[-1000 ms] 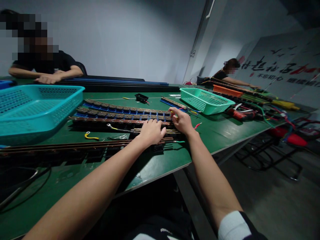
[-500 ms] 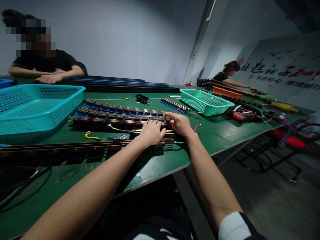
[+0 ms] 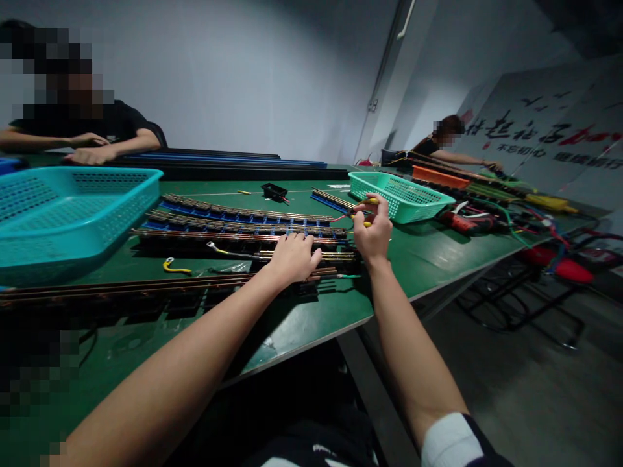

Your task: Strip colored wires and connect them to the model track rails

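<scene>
My left hand (image 3: 295, 257) lies flat, fingers stretched, over the brass-coloured rails of a black track piece (image 3: 335, 257) near the table's front edge. To its right, my right hand (image 3: 374, 233) is raised off the table, fingers wrapped round small yellow-handled pliers (image 3: 368, 202). Their jaws are hard to make out near the rail ends. Several curved track pieces with blue ties (image 3: 233, 224) lie side by side behind my left hand. A long black track piece (image 3: 146, 285) with copper-coloured rails runs to the left.
A turquoise basket (image 3: 121, 194) stands at left, a mint-green basket (image 3: 403, 201) behind my right hand. A short yellow wire (image 3: 176, 266) and a small black box (image 3: 275, 192) lie on the green table (image 3: 302, 331). Red pliers (image 3: 467, 220) lie right. Two people sit beyond.
My right hand has lifted from the rail ends, moved right and taken hold of the yellow-handled pliers. My left hand has stayed on the rails. The co-worker at left has shifted a hand.
</scene>
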Available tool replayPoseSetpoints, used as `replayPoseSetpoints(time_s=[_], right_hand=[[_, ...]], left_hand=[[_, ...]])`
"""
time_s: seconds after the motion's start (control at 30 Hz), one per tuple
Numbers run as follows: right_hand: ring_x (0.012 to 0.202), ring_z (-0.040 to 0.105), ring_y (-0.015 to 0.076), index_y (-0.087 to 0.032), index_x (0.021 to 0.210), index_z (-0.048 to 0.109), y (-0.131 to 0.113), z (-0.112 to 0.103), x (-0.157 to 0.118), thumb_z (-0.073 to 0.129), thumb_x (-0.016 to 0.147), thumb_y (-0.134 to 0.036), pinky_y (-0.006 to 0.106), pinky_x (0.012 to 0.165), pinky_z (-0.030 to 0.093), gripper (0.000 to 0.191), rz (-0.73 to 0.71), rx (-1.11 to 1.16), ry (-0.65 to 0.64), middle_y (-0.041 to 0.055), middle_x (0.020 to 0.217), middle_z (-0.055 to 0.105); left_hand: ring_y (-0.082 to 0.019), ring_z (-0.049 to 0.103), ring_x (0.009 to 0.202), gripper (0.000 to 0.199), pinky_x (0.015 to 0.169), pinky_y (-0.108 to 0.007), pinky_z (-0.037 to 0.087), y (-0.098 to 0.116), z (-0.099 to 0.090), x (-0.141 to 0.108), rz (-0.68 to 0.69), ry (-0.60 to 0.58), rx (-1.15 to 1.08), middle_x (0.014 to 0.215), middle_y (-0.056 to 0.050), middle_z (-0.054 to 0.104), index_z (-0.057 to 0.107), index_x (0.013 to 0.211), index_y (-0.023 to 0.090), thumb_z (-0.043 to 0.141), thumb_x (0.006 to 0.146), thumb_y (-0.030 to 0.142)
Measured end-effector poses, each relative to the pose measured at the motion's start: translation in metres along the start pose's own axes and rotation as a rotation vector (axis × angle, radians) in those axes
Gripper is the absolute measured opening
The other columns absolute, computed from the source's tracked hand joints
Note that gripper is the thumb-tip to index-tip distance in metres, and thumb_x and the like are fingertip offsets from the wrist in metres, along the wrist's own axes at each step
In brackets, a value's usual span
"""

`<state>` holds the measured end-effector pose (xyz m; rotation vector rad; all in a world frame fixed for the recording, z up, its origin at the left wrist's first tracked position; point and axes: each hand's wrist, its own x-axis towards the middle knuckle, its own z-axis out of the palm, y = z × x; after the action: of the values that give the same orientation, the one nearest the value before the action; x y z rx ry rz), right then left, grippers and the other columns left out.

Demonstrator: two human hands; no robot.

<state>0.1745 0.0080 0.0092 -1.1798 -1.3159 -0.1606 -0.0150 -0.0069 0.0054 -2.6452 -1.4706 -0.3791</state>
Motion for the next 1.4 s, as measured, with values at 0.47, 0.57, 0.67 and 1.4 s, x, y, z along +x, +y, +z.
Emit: replayPoseSetpoints(time_s=[0.47, 0.57, 0.67, 1.4], right_hand=[[0.078, 0.067, 0.0197, -0.023, 0.123, 0.057, -0.011, -0.027, -0.036, 0.048, 0.093, -0.032, 0.032, 0.069, 0.053, 0.033, -0.023, 0.082, 0.201, 0.0043, 0.085, 0.068], [0.077, 0.067, 0.0197, -0.022, 0.124, 0.056, -0.007, -0.026, -0.032, 0.049, 0.092, -0.033, 0.032, 0.069, 0.053, 0.034, 0.0, 0.062, 0.13, 0.0052, 0.088, 0.069], [0.071, 0.066, 0.0191, -0.021, 0.122, 0.056, -0.004, -0.023, -0.03, 0.05, 0.092, -0.034, 0.032, 0.065, 0.052, 0.034, 0.011, -0.006, 0.038, 0.0054, 0.088, 0.07], [0.086, 0.067, 0.0204, -0.024, 0.12, 0.071, 0.009, -0.018, -0.034, 0.051, 0.088, -0.014, 0.031, 0.078, 0.052, 0.039, -0.449, -0.311, -0.447, 0.0043, 0.099, 0.077]], left_hand=[[-0.032, 0.059, 0.119, 0.043, 0.101, -0.045, 0.043, -0.001, 0.002, 0.0, 0.004, 0.008, -0.032, 0.124, -0.017, 0.067, 0.064, 0.119, 0.013, 0.037, 0.101, 0.042], [-0.032, 0.059, 0.119, 0.042, 0.101, -0.045, 0.043, -0.001, 0.001, 0.0, 0.003, 0.006, -0.036, 0.124, -0.017, 0.067, 0.064, 0.119, 0.014, 0.037, 0.101, 0.042], [-0.032, 0.059, 0.119, 0.042, 0.102, -0.045, 0.043, -0.001, 0.001, 0.0, -0.005, 0.0, -0.034, 0.126, -0.017, 0.067, 0.064, 0.118, 0.014, 0.038, 0.101, 0.042], [-0.032, 0.058, 0.121, 0.043, 0.105, -0.045, 0.042, 0.0, 0.001, -0.001, -0.002, 0.004, -0.029, 0.127, -0.016, 0.066, 0.064, 0.121, 0.012, 0.038, 0.101, 0.04]])
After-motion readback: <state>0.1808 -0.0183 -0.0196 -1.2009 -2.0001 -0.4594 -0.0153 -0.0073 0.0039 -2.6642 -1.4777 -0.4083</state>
